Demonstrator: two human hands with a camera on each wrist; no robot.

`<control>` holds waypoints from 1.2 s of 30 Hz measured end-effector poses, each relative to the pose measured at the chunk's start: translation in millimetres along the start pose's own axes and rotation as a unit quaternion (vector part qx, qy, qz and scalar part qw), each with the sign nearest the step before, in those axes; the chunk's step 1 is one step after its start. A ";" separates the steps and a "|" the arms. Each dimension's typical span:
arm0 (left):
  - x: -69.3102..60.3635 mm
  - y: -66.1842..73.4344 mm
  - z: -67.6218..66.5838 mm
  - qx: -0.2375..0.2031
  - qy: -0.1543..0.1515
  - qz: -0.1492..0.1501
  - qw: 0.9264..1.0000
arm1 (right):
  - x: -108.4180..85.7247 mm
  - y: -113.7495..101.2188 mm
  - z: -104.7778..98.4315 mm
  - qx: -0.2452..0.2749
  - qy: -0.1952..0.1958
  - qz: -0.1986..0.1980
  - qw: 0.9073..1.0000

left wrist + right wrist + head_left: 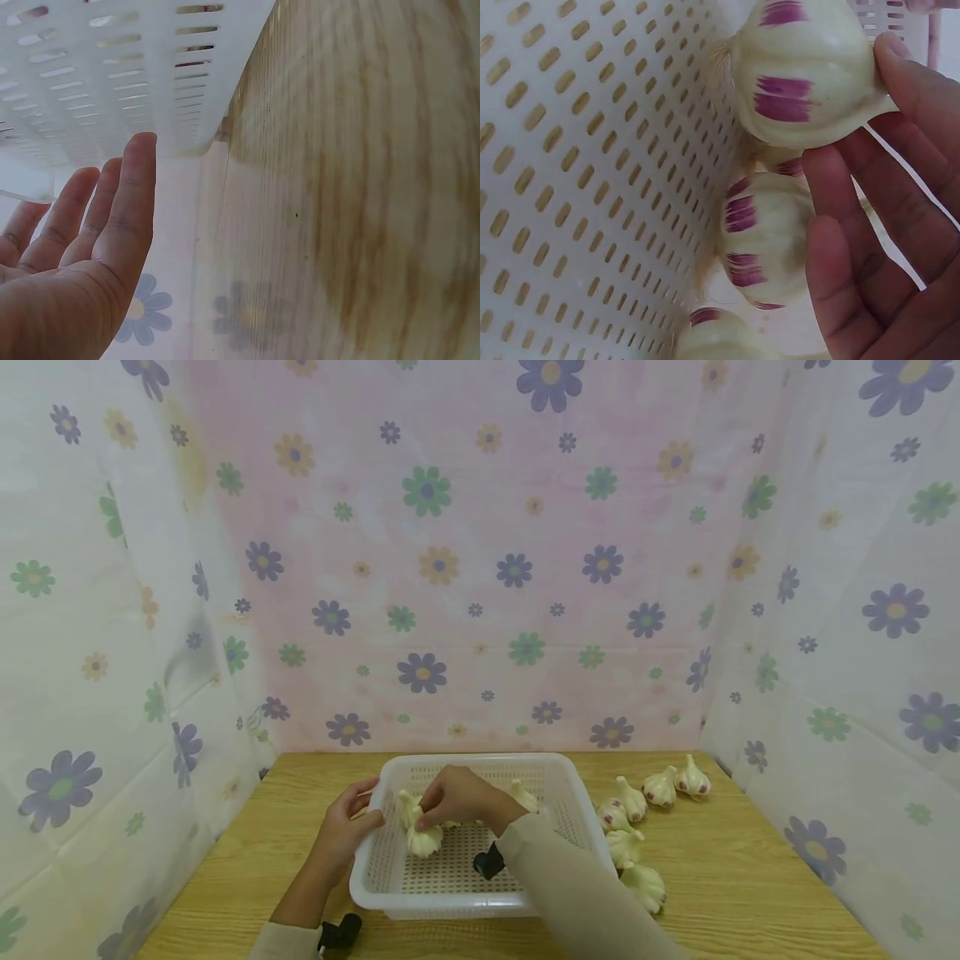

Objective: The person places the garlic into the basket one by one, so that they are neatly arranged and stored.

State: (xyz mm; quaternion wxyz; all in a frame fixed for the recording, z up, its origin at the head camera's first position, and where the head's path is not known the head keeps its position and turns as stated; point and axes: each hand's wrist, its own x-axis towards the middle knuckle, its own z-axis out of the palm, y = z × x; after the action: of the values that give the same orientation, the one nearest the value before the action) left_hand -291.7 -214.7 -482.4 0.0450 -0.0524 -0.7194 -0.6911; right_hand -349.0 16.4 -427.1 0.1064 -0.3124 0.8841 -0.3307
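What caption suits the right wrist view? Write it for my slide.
Right fingers hold one garlic bulb inside the slotted basket, other bulbs close by.

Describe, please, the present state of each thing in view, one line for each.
White basket: upright, holding garlic bulbs
Left hand: fingers fairly straight, at the basket's side
Right hand: pinching one bulb
Pinched bulb: whole, inside the basket
Bulbs outside: whole, lying on the table

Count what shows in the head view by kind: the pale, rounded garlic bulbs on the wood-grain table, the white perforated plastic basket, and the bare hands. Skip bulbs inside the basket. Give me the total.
Garlic bulbs on the table: 6
Basket: 1
Hands: 2 (left hand, right hand)
Total: 9
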 end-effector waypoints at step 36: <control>0.3 -1.3 -0.8 -0.006 -0.011 -0.004 1.000 | 3.7 -11.8 12.8 -0.021 -0.043 0.042 0.998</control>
State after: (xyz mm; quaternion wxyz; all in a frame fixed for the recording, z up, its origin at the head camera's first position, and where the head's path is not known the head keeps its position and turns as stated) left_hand -292.2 -215.6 -483.6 0.0339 -0.0574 -0.7158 -0.6951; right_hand -341.1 0.6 -429.1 0.1521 -0.2908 0.8979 -0.2933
